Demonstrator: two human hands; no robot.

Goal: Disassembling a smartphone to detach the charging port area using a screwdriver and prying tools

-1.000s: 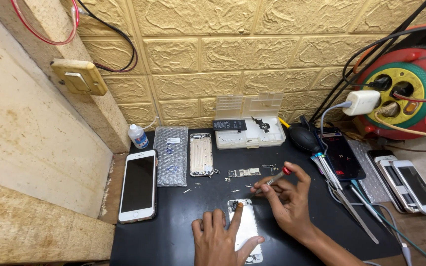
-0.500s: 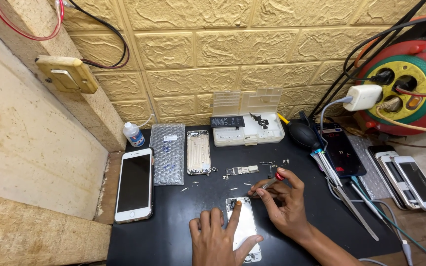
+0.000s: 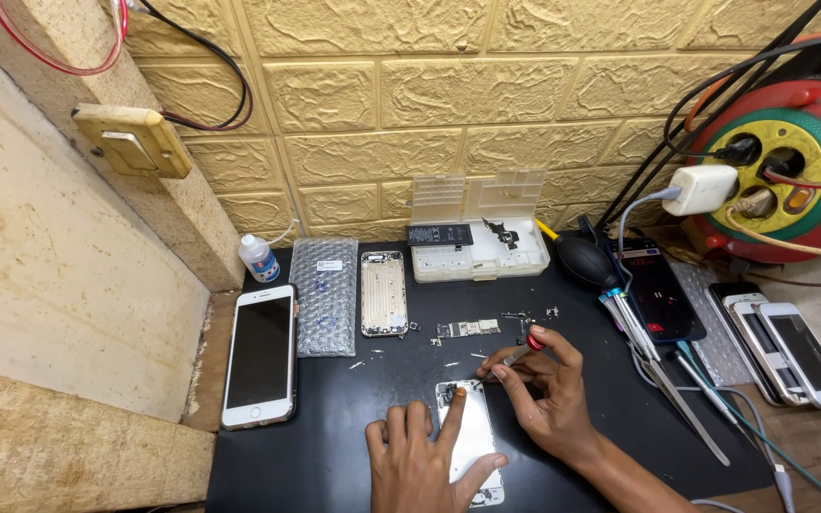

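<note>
A small silver phone part point(image 3: 472, 442) lies on the black mat point(image 3: 334, 446) near its front edge. My left hand point(image 3: 425, 461) presses on it, index finger stretched along its top. My right hand point(image 3: 544, 394) grips a small red-capped screwdriver point(image 3: 517, 354), its tip pointing down at the part's upper right corner. A circuit board point(image 3: 467, 329) and loose screws lie just beyond the hands.
An empty phone shell point(image 3: 384, 293), a bubble-wrap pouch point(image 3: 323, 294) and a white phone point(image 3: 260, 353) lie at left. A clear parts box point(image 3: 479, 242) stands at the back. Tweezers point(image 3: 667, 380), a black blower point(image 3: 586, 261), more phones point(image 3: 791, 351) and a cable reel point(image 3: 786, 171) sit at right.
The view has shifted slightly. My right hand with the screwdriver has dropped a little closer to the part's top corner. My left hand stays on the part.
</note>
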